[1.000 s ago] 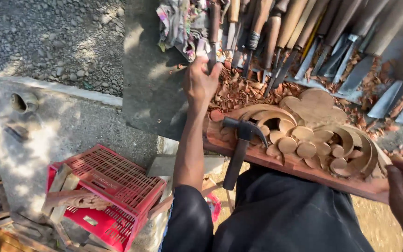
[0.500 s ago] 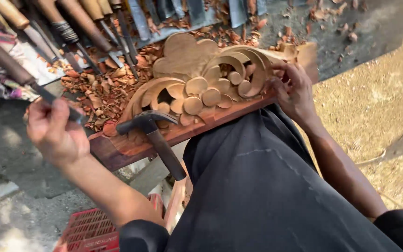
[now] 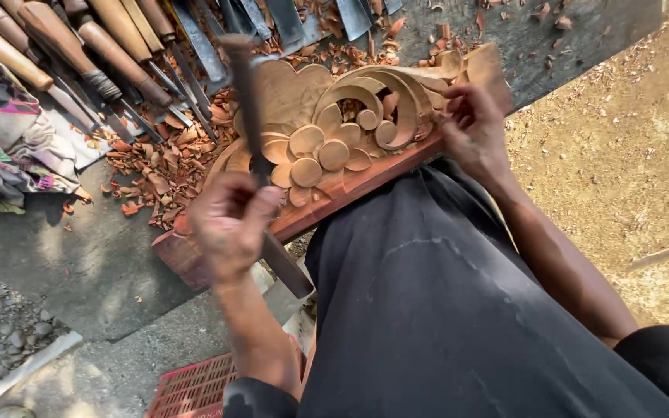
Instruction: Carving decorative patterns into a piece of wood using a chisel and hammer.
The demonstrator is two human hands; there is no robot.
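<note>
A carved wooden panel (image 3: 334, 139) with scrolls and round petals lies across my lap and the grey bench edge. My left hand (image 3: 230, 224) grips a dark chisel (image 3: 245, 101), blade end raised over the panel's left part. My right hand (image 3: 474, 131) holds the panel's right end, fingers curled on the carved scroll. A hammer's dark handle (image 3: 288, 267) sticks out from under my left hand, resting on the panel's near edge.
A row of wooden-handled chisels (image 3: 79, 54) lies at the top left, beside a patterned cloth (image 3: 9, 139). Reddish wood chips (image 3: 160, 166) litter the bench. A red plastic crate (image 3: 191, 387) sits below, sandy ground (image 3: 621, 178) at right.
My left hand has come from the row of tools to above the panel, now holding a chisel upright. The view has shifted; my right hand stays on the panel's right end.
</note>
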